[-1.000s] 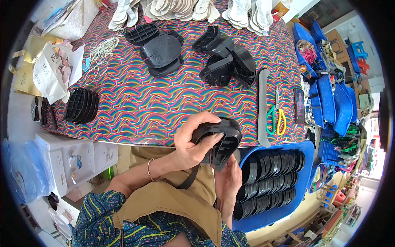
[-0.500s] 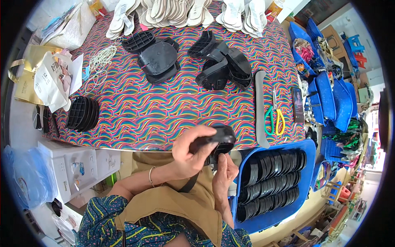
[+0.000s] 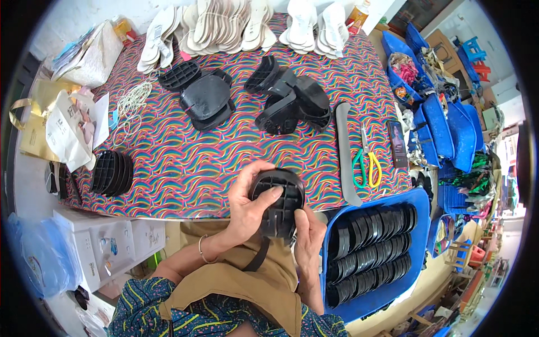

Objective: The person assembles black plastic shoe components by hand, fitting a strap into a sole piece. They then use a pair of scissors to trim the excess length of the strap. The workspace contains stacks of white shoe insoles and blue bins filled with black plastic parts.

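Left hand: the left hand (image 3: 246, 209) is closed on a black sole piece (image 3: 289, 205), thumb across its ribbed face, fingers round the far left edge.
Right hand: the right hand (image 3: 309, 238) has its fingers curled and touches the piece's near right edge; whether it pinches, I cannot tell.
Black piece: at the table's near edge, above the tan apron (image 3: 241, 286), ribs facing up.
Slip risk: the smooth-looking rim could slide from the left thumb if the right hand pushes hard, dropping the piece toward the lap or the blue tub (image 3: 422, 241) at near right.
Snag risk: a wide swing right could knock the grey strip (image 3: 344, 151) or the scissors (image 3: 364, 163).
Tabletop: the wavy-patterned table (image 3: 179, 163) bears loose string (image 3: 132, 106) far left, a stack of ribbed pieces (image 3: 111, 173) near left, insoles (image 3: 219, 25) along the far side and a phone (image 3: 397, 143) at right.
Room: white drawers (image 3: 84, 241) stand near left; blue basins (image 3: 466, 126) crowd the right.
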Available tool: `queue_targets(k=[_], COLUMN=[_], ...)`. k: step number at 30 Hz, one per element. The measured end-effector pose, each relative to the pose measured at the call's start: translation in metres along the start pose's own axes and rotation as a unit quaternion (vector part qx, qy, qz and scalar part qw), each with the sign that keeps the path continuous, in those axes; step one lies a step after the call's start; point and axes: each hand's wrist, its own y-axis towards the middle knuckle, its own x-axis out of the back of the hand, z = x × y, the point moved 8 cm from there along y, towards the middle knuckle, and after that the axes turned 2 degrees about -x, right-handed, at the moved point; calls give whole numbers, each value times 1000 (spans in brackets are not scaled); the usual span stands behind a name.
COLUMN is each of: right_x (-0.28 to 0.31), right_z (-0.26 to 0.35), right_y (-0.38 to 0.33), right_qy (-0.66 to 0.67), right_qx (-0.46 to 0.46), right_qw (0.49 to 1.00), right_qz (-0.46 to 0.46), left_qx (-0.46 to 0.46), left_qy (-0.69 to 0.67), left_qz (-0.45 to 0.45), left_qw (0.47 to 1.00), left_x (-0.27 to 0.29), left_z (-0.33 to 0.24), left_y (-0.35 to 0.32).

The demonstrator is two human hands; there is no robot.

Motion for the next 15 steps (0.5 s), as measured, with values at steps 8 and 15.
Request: queue_targets(k=[8,15], right_x=[3,12], right_z=[17,20], right_y=[8,15], right_qy=[-110,-44], right_qx=[110,88], right_qw=[985,995], right_qz=[-71,-32], left_qx=[45,71], left_qy=[3,37], left_qz=[39,118], left_qw=[998,990], left_x=[-7,-15], left_z=[4,2], left_y=[0,4])
